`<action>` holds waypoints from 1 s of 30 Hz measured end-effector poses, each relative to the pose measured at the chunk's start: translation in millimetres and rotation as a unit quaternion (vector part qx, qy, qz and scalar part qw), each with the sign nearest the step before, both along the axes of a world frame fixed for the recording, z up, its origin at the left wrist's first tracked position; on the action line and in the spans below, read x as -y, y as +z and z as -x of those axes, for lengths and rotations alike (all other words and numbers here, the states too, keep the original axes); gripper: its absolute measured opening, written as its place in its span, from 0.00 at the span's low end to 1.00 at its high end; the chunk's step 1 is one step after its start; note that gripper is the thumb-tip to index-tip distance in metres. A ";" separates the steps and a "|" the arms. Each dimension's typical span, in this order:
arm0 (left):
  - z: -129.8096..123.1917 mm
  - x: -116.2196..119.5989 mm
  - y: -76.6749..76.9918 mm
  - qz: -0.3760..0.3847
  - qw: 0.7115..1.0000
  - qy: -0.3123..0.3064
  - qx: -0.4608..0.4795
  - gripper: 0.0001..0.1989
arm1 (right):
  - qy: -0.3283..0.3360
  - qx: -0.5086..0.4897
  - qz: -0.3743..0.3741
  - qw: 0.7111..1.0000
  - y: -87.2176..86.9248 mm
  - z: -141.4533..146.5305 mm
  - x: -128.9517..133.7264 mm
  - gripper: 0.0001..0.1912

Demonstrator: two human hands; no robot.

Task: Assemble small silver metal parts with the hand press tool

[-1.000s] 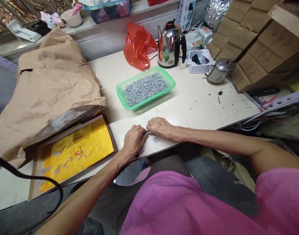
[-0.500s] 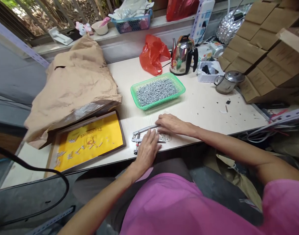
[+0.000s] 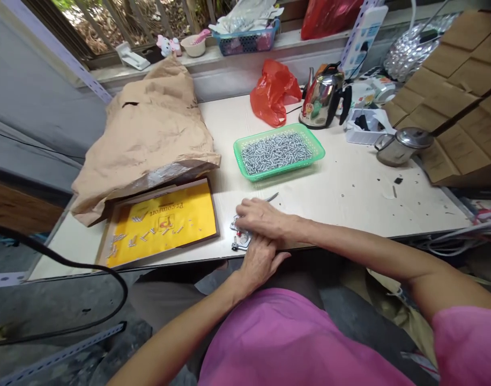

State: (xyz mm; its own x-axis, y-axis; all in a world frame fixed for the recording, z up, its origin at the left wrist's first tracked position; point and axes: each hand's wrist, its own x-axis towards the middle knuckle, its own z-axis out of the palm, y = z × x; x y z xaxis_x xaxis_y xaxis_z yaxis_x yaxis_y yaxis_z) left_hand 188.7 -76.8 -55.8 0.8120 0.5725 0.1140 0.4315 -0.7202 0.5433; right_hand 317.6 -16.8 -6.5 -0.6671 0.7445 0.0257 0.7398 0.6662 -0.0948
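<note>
A small metal lever tool (image 3: 241, 246) with a red part lies by the table's front edge, mostly covered by my hands. Its thin handle (image 3: 273, 197) sticks out behind my right hand. My right hand (image 3: 263, 217) is curled over the tool's left end, and whatever its fingertips pinch is hidden. Just below, my left hand (image 3: 260, 261) rests against the tool with bent fingers, their tips tucked under the right hand, and its thumb stands out to the right. Behind the hands is a green basket (image 3: 280, 174) of small metal pins (image 3: 275, 153).
On the left, a shallow box with a yellow bottom (image 3: 189, 209) holds several loose pins, beside a big brown paper bag (image 3: 149, 128). Toward the back stand a red plastic bag (image 3: 273, 94), a kettle (image 3: 324, 99) and a lidded metal cup (image 3: 402, 147). Cardboard (image 3: 450, 118) leans at right.
My right hand has moved left from the handle onto the tool's end. The left hand has drawn back below it, fingers now bent. The view has shifted, so things sit further right.
</note>
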 end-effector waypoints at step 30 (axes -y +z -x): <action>166.9 -97.6 49.9 -0.126 0.909 0.325 -0.227 0.13 | -0.139 -0.091 0.065 0.984 15.5 -27.1 32.0 0.13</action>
State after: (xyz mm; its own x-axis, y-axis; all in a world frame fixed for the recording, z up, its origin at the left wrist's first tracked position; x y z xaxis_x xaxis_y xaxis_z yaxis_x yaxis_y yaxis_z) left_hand 21.8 20.8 -5.9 0.3068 0.9507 0.0457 0.9493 -0.3091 0.0568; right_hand 344.7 -48.8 9.0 -0.4304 0.9024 0.0185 0.8547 0.4140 -0.3133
